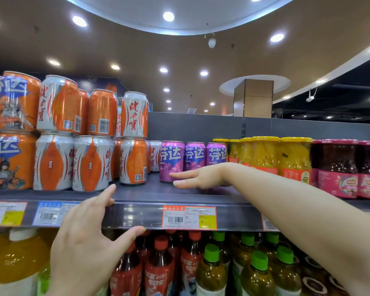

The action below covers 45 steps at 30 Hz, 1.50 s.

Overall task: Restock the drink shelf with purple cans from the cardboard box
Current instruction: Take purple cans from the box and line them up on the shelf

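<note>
Three purple cans stand in a row on the grey top shelf point(150, 192): a left purple can point(171, 155), a middle one point(194, 155) and a right one point(215, 153). My right hand point(198, 177) reaches over the shelf with fingers straight, fingertips at the base of the left purple can, holding nothing. My left hand point(88, 242) is spread open against the shelf's front edge, index finger on the shelf lip, thumb under the price rail. The cardboard box is out of view.
Orange and silver cans point(92, 163) are stacked two high left of the purple cans. Yellow-lidded jars point(265, 154) and dark red jars point(338, 167) stand to the right. Price tags point(189, 216) line the rail. Bottles point(212, 272) fill the shelf below.
</note>
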### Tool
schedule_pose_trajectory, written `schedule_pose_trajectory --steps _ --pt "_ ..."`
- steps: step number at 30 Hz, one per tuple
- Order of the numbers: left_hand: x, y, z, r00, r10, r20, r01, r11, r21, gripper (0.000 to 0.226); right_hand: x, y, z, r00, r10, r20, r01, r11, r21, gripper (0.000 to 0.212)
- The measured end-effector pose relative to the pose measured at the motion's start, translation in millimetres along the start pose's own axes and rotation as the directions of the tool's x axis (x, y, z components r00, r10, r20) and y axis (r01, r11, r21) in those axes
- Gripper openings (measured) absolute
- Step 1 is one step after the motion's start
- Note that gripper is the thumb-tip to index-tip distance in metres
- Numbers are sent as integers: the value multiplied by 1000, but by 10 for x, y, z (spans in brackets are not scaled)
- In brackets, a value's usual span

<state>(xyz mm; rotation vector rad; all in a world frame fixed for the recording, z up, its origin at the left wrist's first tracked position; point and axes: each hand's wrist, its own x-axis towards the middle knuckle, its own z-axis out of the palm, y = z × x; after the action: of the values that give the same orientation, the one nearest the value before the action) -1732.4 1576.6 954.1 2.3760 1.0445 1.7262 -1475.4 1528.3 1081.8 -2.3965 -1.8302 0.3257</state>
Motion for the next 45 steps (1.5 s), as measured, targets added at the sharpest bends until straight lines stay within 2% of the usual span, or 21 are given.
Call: schedule_pose_trajectory --steps 4,7,9,10,12,14,16,18,21,24,28,32,34,38,41,45 --pt "-4 11 -13 1000 8 -3 -8 1000 2 105 5 14 8 1000 -3 -3 3 1000 27 66" --pt "-4 30 -27 1000 6 0 -6 1000 7 100 -84 1 -26 999 -42 -16 42 999 34 74" --pt "-2 41 -32 1000 8 5 -8 1000 16 99 -277 -33 -67 986 -113 -124 118 992 32 73" --pt "-1 44 -37 1000 14 2 -14 1000 15 99 -420 -63 -76 965 -152 -214 166 985 48 66" --pt "-10 61 -52 1000 29 -3 -29 999 -15 96 -761 -121 -13 875 -212 -435 305 940 155 46" --pt "-81 79 -69 1000 26 -13 -27 995 -93 93 -1119 -159 195 727 -231 -647 481 844 239 29" --pt "-236 122 -76 997 59 -58 -68 985 -161 87 -1425 -159 521 615 -219 -758 574 783 240 23" --pt "-451 211 -32 988 117 -105 -139 964 -228 75 -1656 -109 894 586 -188 -788 584 772 250 23" --pt "-738 393 163 979 173 -108 -202 900 -387 61 -1882 59 1427 658 -83 -748 485 806 338 27" --pt "-999 603 450 971 239 11 -203 847 -492 54 -2046 326 1913 761 83 -644 329 805 493 27" --pt "-1510 1056 818 921 323 219 -156 820 -551 51 -2455 880 2484 779 320 -538 152 737 658 23" --pt "-2069 1707 1132 829 385 407 -78 799 -596 54 -3121 1486 2884 708 497 -503 50 674 737 27" --pt "-2329 2157 1295 780 453 432 -115 782 -612 55 -3556 1827 3009 664 565 -491 10 649 761 31" --pt "-2798 3001 1598 707 545 451 -138 732 -668 56 -4374 2435 3113 599 622 -504 -101 683 723 33" --pt "-3296 3812 1774 655 587 476 -101 693 -714 59 -5248 3045 3193 550 691 -469 -194 652 733 37" --pt "-3953 4764 2002 588 657 472 -123 650 -750 62 -6296 3665 3349 440 795 -417 -347 579 738 41"
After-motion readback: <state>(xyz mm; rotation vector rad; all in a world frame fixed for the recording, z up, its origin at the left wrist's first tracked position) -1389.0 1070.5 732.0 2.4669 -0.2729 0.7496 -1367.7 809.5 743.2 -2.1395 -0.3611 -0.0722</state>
